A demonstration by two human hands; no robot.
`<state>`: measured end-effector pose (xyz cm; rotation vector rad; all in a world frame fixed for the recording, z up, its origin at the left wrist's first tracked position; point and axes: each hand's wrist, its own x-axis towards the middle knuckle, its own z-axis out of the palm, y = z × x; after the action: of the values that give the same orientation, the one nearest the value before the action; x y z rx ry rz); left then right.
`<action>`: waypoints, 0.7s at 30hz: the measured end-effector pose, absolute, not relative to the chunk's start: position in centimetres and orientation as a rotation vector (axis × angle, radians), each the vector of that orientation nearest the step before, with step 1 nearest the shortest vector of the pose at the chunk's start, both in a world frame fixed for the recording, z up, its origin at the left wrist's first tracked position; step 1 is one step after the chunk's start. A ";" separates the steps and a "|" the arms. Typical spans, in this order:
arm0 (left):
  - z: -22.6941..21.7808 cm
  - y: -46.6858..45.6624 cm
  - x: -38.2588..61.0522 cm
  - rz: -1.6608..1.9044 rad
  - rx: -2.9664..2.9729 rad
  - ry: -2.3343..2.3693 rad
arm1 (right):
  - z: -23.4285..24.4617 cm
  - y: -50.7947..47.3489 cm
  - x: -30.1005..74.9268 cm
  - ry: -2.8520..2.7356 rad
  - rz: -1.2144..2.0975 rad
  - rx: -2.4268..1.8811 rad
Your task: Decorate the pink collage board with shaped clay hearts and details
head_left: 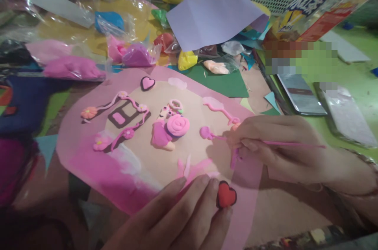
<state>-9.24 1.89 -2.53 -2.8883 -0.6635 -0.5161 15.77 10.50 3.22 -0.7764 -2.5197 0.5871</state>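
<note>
My right hand (274,151) pinches a thin pink stick (295,145) over the right side of a decorated sheet of pink paper (85,80). The fingertips cover part of an orange clay piece (234,127), and a purple clay blob (206,132) lies just left of them. Flat on the paper's lower part rests my left hand (183,214), fingers stretched out, beside a red clay heart (226,195) with a dark edge. Between the hands and the far side sit a clay snail figure (169,128), a pink heart (147,83) and a flowered ribbon (128,134).
Bags of coloured clay (71,67) line the back, with a lilac paper sheet (215,12) over some of them. A yellow snack packet (315,2) stands back right. Two phones (304,94) lie on the green surface at right. Paper scraps (272,101) are scattered around.
</note>
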 end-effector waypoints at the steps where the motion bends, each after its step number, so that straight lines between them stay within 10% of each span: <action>1: -2.6 1.9 -9.3 -0.530 -2.884 -0.662 | 3.3 10.5 15.8 -2.525 0.601 -0.775; 21: -2.6 1.9 -9.3 -0.535 -2.890 -0.629 | 3.4 10.3 16.0 -2.513 0.556 -0.800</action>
<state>-9.25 1.87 -2.59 -2.8900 -0.6293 -0.5351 16.01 10.27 3.36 -0.8001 -2.5129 0.5556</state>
